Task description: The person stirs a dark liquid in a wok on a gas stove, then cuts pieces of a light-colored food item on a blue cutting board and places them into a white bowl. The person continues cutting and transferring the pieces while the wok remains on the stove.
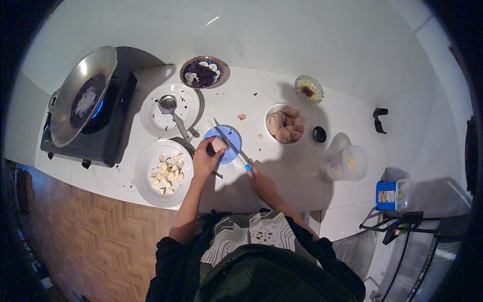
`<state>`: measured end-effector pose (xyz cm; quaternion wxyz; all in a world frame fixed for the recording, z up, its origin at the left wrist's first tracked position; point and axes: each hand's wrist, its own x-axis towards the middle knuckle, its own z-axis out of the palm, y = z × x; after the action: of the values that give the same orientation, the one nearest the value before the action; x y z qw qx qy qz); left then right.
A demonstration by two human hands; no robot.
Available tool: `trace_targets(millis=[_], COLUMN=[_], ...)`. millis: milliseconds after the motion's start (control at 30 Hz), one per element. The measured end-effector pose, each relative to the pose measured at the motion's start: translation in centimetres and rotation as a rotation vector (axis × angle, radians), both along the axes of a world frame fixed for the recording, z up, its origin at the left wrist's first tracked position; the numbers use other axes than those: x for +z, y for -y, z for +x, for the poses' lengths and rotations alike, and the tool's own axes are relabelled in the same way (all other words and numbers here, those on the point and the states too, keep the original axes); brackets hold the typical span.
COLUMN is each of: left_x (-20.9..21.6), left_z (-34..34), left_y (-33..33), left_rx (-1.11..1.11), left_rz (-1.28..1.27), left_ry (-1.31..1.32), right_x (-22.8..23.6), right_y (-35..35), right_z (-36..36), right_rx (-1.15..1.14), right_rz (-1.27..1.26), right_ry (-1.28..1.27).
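Note:
My left hand (203,159) pinches a pale pinkish chunk of food (219,144) on a small round blue board (230,159). My right hand (261,182) is closed round the blue handle of a knife (234,148). Its blade lies slantwise over the board, just right of the chunk; whether the edge touches it I cannot tell. Left of my left wrist, a white plate (143,187) holds cut pale yellowish pieces (167,173). A white bowl (269,112) of larger pinkish-beige chunks (286,126) stands beyond my right hand.
At the left, a wok (106,68) sits tilted over a lit blue flame on a black stove (113,146). A ladle (173,111) rests on another white plate (151,103). Farther back are a patterned bowl (221,64) and glass dish (307,83); a translucent tub (347,163) stands at right.

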<state>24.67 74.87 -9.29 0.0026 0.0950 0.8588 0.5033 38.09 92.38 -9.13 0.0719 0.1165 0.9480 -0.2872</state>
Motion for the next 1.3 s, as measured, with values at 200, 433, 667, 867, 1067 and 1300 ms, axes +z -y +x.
trace_targets(millis=[200,433,667,867,1067,1300], left_x=[-0.1,-0.3,-0.7,-1.1,-1.6,-0.7], left_z=[0.0,0.4,0.2,0.2,0.3,0.4], left_y=[-0.1,0.5,0.7,0.9,0.8,0.5], left_rx=[0.000,-0.009,-0.031,-0.019,-0.012,-0.059], left_rz=[0.011,0.053,0.012,0.045,0.069,0.009], left_ry=[0.021,0.018,-0.013,0.018,-0.017,-0.026], right_x=[-2.0,-2.1,-2.4,1.9,1.1,-1.9], right_y=[-0.4,-0.2,-0.6,0.1,0.0,-1.3], right_z=[-0.8,-1.6,-1.6,-0.4,0.5,-1.0], right_rx=[0.010,-0.016,0.006,0.071,0.046,0.103], right_rz=[0.041,-0.097,-0.180,-0.179,-0.189,-0.333], right_ry=[0.016,-0.035,-0.170,0.040,-0.093,-0.446])
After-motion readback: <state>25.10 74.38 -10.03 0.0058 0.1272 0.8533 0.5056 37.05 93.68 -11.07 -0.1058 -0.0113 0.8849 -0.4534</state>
